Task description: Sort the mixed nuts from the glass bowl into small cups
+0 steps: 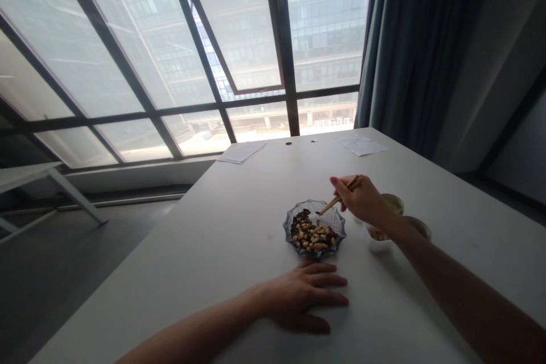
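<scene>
Chopsticks are gripped by the right hand, tips over the glass dish of nuts; the left hand is laid flat, open, on the tabletop beside the dish.

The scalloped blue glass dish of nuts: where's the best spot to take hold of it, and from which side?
Probably the near scalloped rim of the blue glass dish, coming from the person's side: the left hand lies flat just there on the white table. The low, wavy edge suits pinching with the fingers, while the right hand holds slim wooden chopsticks over the far side.
</scene>
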Demonstrator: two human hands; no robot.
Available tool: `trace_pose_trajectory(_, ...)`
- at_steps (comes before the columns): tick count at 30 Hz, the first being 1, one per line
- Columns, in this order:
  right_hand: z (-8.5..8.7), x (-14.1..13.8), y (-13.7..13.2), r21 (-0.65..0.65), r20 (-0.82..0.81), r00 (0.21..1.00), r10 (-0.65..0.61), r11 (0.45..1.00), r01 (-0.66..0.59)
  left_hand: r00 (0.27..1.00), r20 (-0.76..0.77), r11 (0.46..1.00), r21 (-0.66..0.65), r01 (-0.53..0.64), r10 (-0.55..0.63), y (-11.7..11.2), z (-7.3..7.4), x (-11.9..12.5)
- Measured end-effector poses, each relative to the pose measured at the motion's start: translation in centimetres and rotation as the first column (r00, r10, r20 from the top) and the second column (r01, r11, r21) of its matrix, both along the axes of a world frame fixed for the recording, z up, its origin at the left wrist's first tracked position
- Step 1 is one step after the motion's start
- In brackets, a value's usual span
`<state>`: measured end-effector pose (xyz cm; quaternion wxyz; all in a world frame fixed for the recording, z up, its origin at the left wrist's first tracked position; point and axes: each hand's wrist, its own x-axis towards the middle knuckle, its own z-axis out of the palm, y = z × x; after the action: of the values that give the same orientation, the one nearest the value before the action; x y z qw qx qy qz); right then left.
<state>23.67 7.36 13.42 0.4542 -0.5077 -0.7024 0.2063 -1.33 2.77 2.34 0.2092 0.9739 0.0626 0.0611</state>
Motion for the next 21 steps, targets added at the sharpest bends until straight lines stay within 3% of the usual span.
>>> trace_pose_trajectory(5, 3.9, 4.3, -1.8, 0.047, 0.051, 0.97, -0.237, 0.971, 0.234, 1.0, 0.005, 1.0, -0.015, -0.001, 0.001, 0.0, 0.1, 0.0)
trace_pose_trajectory(8, 4.5, 6.5, -1.8, 0.008, 0.087, 0.941, -0.328, 0.944, 0.329, 1.0, 0.005, 1.0, -0.017, -0.002, 0.002, 0.0, -0.1, 0.1)
trace_pose_trajectory(10, 4.3, 7.4, -1.4, -0.043, 0.106, 0.939, -0.326, 0.942, 0.332, 1.0, 0.004, 1.0, -0.019, -0.002, 0.002, 0.1, -0.2, 0.1)
trace_pose_trajectory(16, 4.0, 6.4, -1.4, -0.099, 0.052, 0.974, -0.221, 0.969, 0.225, 1.0, -0.006, 1.0, -0.03, -0.007, 0.007, 0.1, -0.1, 0.1)
trace_pose_trajectory(21, 3.6, 3.0, -2.1, -0.163, 0.091, 0.987, 0.134, 0.98, -0.118, 1.0, -0.012, 1.0, -0.021, -0.014, 0.014, 0.0, 0.1, 0.1)
